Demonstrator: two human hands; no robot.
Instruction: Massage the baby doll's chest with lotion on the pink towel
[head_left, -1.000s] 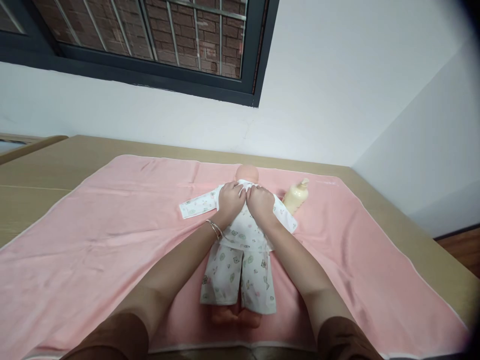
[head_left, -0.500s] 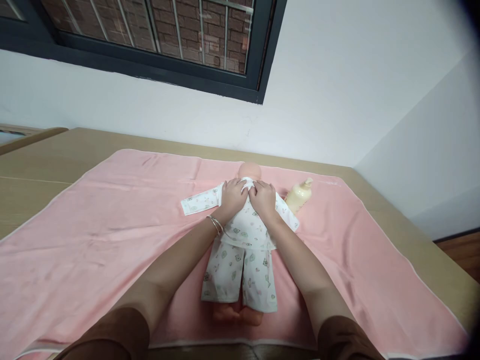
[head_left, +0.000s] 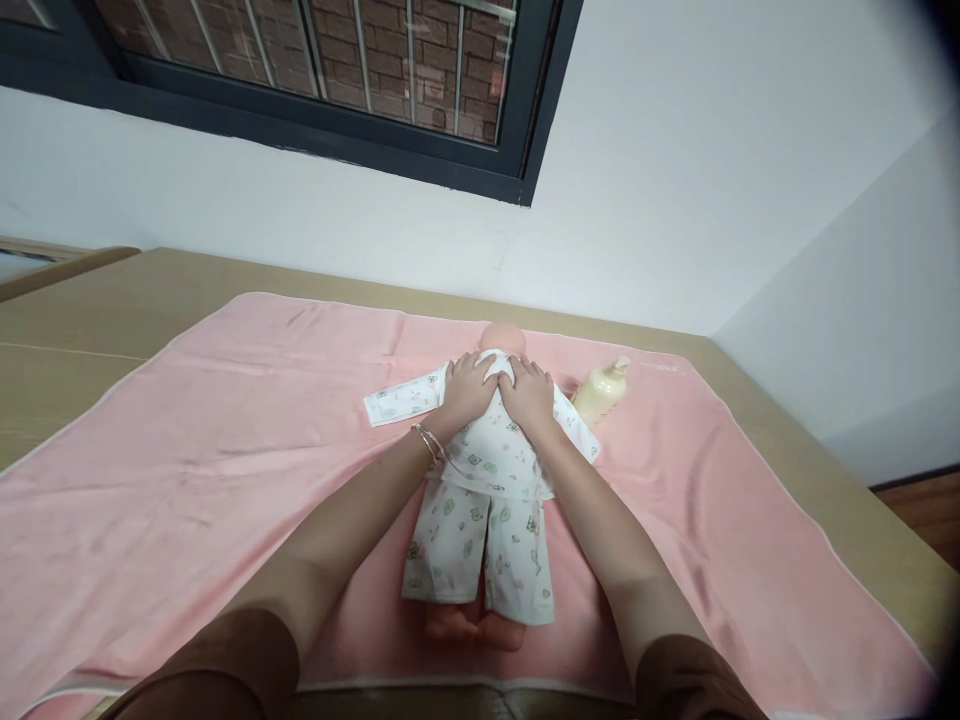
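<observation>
A baby doll (head_left: 502, 338) lies on a pink blanket (head_left: 285, 400), its head toward the wall and its feet toward me. It wears a white patterned top (head_left: 491, 455) and matching trousers (head_left: 446, 545). My left hand (head_left: 469, 388) rests flat on the upper left of the top, fingers spread. On the upper right of it lies my right hand (head_left: 527, 392), also flat with fingers apart. The two thumbs nearly meet at the middle. One sleeve stretches out to the left; the other slants down to the right. The doll's face is not visible.
A pale yellow pump bottle (head_left: 602, 390) lies on its side right of the doll. The blanket covers much of a wooden table (head_left: 97, 310). Behind stand a white wall (head_left: 375, 240) and a dark-framed window (head_left: 517, 150).
The fingers of both hands have spread slightly and lie flatter on the top. The doll and the bottle stay in place; the view has shifted a little.
</observation>
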